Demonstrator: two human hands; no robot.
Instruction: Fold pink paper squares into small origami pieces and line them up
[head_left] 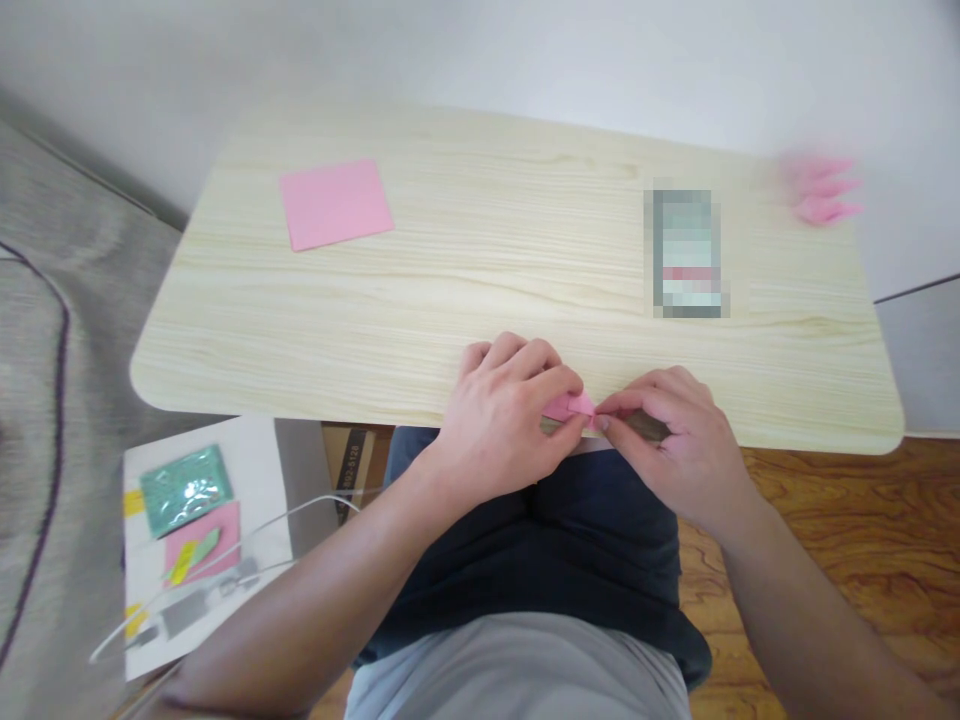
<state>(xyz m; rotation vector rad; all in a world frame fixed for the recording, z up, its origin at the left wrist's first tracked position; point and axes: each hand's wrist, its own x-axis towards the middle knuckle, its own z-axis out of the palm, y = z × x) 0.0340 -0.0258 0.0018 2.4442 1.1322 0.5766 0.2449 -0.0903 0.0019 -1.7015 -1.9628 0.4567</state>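
Note:
A small folded piece of pink paper (568, 405) is held between my two hands at the table's near edge. My left hand (517, 410) is closed on it, thumb below and index finger above, and hides its left part. At the paper's right end, the thumb and index finger of my right hand (675, 430) pinch the tip. Toward the back left of the table (480, 250) lies a flat stack or sheet of pink paper (336, 205). Several folded pink paper pieces (825, 190) sit blurred at the back right.
A pixelated, phone-like rectangle (687, 255) lies right of centre on the table. Left and below stands a white box-like surface (262, 470) with a green plastic packet (187, 490), pink paper (229, 520), a white cable (292, 508) and a charger-like block. Grey fabric (90, 320) borders the left side.

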